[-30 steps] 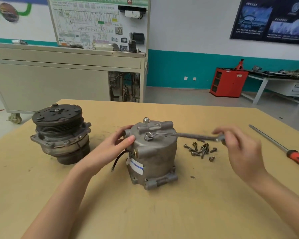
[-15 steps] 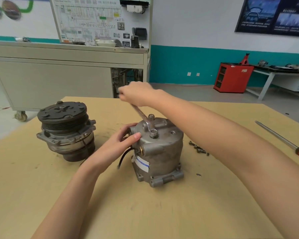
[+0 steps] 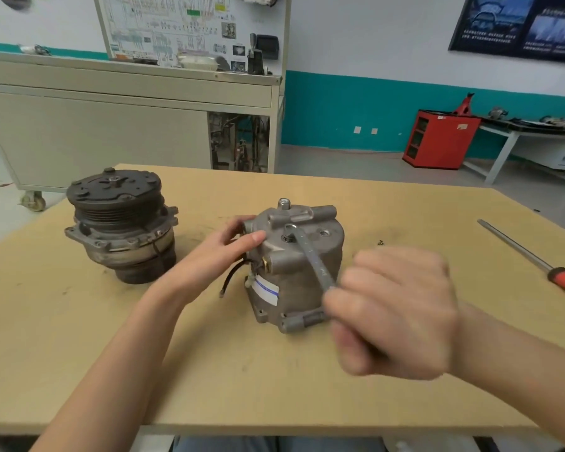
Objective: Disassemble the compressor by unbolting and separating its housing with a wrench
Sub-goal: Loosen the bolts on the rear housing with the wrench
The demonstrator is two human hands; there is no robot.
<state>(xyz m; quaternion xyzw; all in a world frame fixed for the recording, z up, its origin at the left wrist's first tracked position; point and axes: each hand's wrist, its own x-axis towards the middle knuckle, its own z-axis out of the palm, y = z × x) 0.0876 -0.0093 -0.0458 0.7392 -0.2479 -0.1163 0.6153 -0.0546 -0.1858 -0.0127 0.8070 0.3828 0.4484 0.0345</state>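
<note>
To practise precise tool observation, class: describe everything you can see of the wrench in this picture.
The wrench is a slim, flat bar of dull grey metal with faint markings on its shaft. Its ring end sits on the top face of the compressor housing. The handle slants down toward the camera into the right hand, which grips and hides its near end. That hand is motion-blurred. Nothing else touches the wrench.

White wall (image 3: 372,37), teal lower band (image 3: 340,112); grey floor (image 3: 356,164). Beige wheeled cabinet (image 3: 95,135) with wiring-diagram board (image 3: 177,27); red cabinet (image 3: 444,138), dark poster (image 3: 519,27).
</note>
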